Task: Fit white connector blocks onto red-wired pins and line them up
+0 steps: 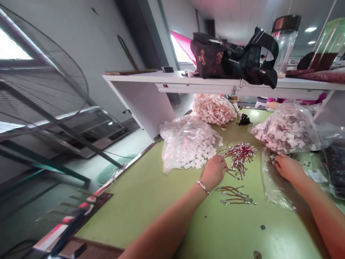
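My left hand (215, 169), with a bracelet at the wrist, is at the left edge of a pile of short red wires with metal ends (242, 154). Its fingers are curled together; what they hold is too small to name. Several red wires (237, 197) lie in a loose row nearer to me. My right hand (288, 167) reaches over an open clear plastic bag (275, 190), its fingers bent together at small metal pieces; whether it grips one is unclear. A bag of white pieces (188, 144) lies left of my left hand.
Behind stand a bag of pinkish pieces (212, 109), a small black heap (244, 119) and another bag of white pieces (289, 129). A white shelf (172, 77) crosses above, bearing a dark bag (210, 59) and jars. A fan (40, 79) stands at the left.
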Tool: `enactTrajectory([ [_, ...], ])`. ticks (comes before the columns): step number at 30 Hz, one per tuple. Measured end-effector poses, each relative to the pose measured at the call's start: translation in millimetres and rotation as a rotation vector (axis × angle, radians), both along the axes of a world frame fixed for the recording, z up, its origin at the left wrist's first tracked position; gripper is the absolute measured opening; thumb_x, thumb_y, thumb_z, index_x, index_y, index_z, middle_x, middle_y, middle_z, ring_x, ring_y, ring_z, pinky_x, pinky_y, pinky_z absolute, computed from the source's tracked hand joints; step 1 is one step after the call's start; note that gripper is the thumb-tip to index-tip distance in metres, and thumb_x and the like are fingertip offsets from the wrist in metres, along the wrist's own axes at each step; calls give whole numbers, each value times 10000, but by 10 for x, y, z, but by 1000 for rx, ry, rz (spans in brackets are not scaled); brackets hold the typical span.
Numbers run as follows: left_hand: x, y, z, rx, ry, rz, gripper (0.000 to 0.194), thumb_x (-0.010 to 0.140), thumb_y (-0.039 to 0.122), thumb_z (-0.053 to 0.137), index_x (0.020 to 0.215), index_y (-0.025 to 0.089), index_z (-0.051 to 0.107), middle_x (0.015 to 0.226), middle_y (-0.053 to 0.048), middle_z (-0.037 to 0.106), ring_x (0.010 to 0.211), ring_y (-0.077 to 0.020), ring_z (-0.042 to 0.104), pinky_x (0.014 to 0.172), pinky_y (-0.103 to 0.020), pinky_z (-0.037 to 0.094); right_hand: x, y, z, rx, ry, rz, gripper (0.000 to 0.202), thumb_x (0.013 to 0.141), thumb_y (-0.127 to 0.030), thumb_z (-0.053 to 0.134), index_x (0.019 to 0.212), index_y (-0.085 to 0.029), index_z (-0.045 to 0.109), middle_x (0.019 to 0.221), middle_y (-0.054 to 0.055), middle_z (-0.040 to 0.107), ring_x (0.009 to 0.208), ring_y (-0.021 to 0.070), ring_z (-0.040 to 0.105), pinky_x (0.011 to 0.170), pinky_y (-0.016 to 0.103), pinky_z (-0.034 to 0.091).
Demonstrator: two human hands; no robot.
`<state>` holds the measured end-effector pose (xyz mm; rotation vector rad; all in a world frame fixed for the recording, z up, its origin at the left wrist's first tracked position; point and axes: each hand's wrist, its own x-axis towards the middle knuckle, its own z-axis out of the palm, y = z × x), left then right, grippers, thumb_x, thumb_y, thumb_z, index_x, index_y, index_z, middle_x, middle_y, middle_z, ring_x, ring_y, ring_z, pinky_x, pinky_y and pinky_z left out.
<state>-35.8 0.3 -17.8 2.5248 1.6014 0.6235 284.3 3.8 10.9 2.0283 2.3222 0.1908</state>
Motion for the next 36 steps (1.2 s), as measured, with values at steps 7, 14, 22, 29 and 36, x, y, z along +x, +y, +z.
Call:
enactTrajectory([
  [7,140,64,-41,18,138,-95,226,881,147,483,743,142,661,828,-94,619,851,-245,537,788,-394,447,-240,-165,289,98,180,-88,182,898,-246,420,922,-171,584,747,85,678,662,192,612,561,291,263],
  [14,73,-13,111,-94,-196,-10,221,901,209,416,790,179,605,813,-80,639,731,-208,582,676,-347,470,-303,-226,379,73,435,92,176,891,-235,447,876,-193,617,824,41,698,721,159,601,616,263,339],
  [22,154,-126,289,-203,-498,98,118,774,226,573,731,179,672,708,-31,669,656,-159,586,618,-270,446,-476,-244,249,-71,827,263,139,844,-264,515,818,-188,628,808,37,660,737,165,571,687,299,428],
  [29,264,-160,229,-548,-1021,75,138,719,277,686,757,145,680,615,-17,653,527,-104,588,499,-212,473,-1022,-356,-53,-255,1022,466,87,831,-172,534,779,-193,600,1171,97,615,1103,205,557,903,391,439],
  [36,339,-183,184,-575,-1102,19,104,702,257,706,734,158,697,647,-15,678,545,-87,568,532,-214,489,-1090,-381,-143,-419,1177,330,110,817,-231,525,715,-190,530,883,42,617,643,134,590,620,317,514],
])
